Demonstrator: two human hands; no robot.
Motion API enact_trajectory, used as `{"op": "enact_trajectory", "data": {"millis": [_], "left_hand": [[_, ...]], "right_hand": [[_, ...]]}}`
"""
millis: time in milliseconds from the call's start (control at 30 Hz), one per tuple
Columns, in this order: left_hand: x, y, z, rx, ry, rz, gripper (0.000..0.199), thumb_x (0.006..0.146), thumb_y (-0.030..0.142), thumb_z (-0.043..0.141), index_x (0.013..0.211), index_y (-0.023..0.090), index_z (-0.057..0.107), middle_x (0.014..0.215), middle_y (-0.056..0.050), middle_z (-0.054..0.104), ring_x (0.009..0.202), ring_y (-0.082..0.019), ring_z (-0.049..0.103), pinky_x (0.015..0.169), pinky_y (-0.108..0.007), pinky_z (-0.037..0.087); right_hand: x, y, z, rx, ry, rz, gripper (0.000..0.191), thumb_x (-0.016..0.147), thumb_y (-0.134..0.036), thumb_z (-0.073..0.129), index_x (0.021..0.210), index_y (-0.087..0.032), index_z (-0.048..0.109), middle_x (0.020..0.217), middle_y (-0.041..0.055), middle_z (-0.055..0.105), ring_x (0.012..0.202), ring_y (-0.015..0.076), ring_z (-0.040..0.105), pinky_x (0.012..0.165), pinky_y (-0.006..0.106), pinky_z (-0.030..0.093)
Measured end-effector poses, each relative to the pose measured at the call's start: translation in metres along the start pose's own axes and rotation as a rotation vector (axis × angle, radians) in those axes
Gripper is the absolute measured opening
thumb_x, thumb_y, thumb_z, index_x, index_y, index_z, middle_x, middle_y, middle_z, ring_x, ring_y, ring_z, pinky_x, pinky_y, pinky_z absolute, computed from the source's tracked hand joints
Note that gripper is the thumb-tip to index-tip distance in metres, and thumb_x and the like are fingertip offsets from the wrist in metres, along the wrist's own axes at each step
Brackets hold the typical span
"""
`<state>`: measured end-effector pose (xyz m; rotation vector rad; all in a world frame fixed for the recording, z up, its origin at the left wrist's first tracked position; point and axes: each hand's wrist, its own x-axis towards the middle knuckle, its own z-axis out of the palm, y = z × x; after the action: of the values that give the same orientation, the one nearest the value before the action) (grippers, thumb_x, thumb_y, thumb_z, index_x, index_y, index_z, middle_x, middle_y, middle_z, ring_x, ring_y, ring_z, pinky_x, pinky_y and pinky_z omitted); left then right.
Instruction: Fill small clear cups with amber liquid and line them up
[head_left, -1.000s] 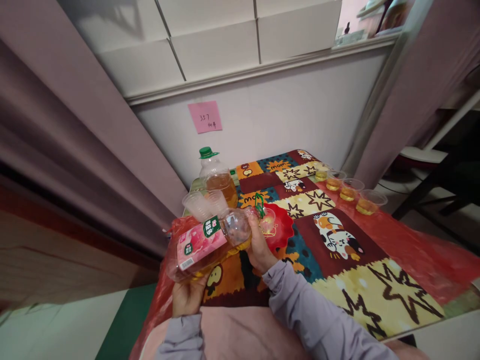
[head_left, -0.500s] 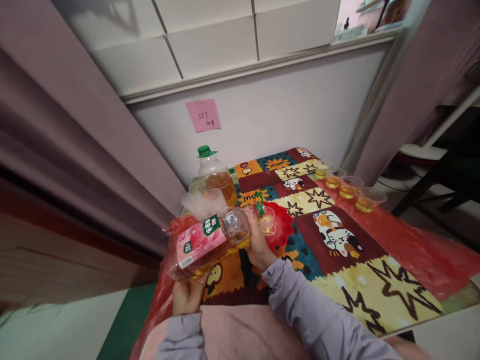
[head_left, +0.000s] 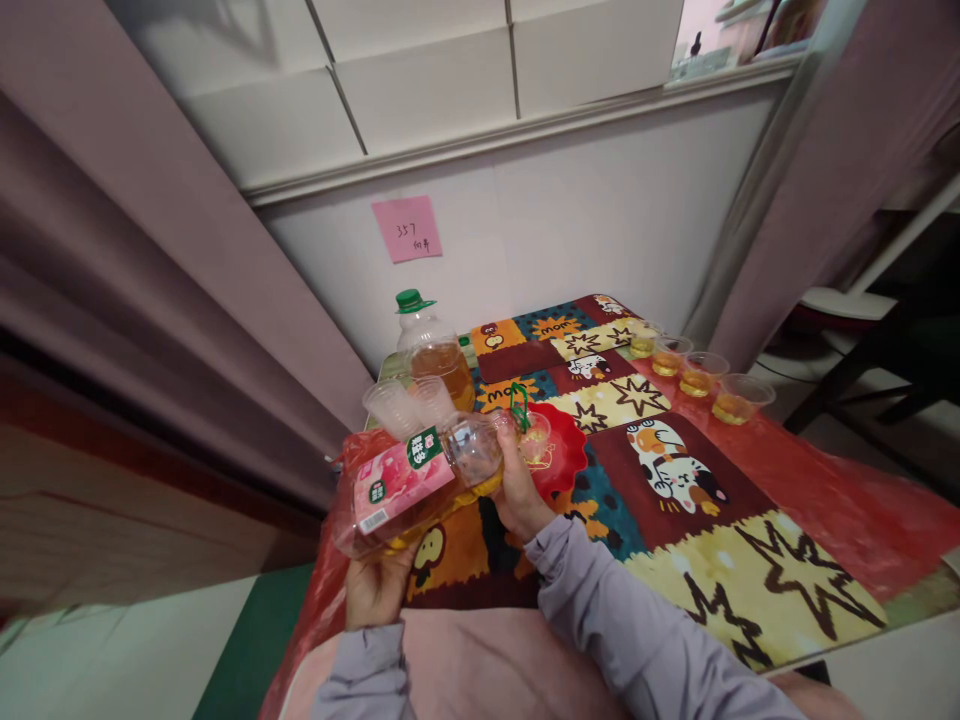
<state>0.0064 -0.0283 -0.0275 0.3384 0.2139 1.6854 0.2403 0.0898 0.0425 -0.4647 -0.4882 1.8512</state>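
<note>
Both hands hold a bottle of yellow liquid with a pink label, tipped well over on its side above the near left part of the tabletop. The left hand bears its base from below, its fingers partly hidden behind the plastic; the right hand has its fingers wrapped round the neck near the mouth. A green ring shows at that end, over a red dish with a clear cup in it. Whether liquid is flowing, I cannot tell. Just beyond the bottle are stacked cups, and behind them a green-capped jug stands upright. Along the right side, four cups with yellow liquid stand in a row beside the patterned mat.
</note>
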Motion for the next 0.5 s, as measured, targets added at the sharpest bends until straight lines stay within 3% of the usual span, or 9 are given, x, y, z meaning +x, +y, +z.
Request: {"op": "enact_trajectory", "data": {"millis": [333,500], "left_hand": [[-0.002,-0.0016,0.0021,-0.013,0.021,0.058,0.067,0.114,0.016,0.037,0.172,0.044,0.056,0.157,-0.008,0.074,0.142,-0.03,0.074,0.13,-0.06,0.044],[-0.0017,-0.0021,0.0031,-0.027,0.017,0.061,0.067,0.116,0.017,0.034,0.173,0.044,0.055,0.159,-0.007,0.073,0.146,-0.029,0.072,0.132,-0.06,0.042]], "right_hand": [[-0.0026,-0.0025,0.0014,-0.013,0.012,0.027,0.063,0.097,-0.082,0.076,0.13,-0.029,0.079,0.117,0.0081,0.09,0.111,0.0309,0.087,0.082,0.041,0.074],[-0.0033,-0.003,0.0029,-0.004,0.012,0.058,0.064,0.097,-0.084,0.074,0.124,-0.027,0.081,0.118,0.0092,0.09,0.109,0.0309,0.087,0.081,0.04,0.074]]}}
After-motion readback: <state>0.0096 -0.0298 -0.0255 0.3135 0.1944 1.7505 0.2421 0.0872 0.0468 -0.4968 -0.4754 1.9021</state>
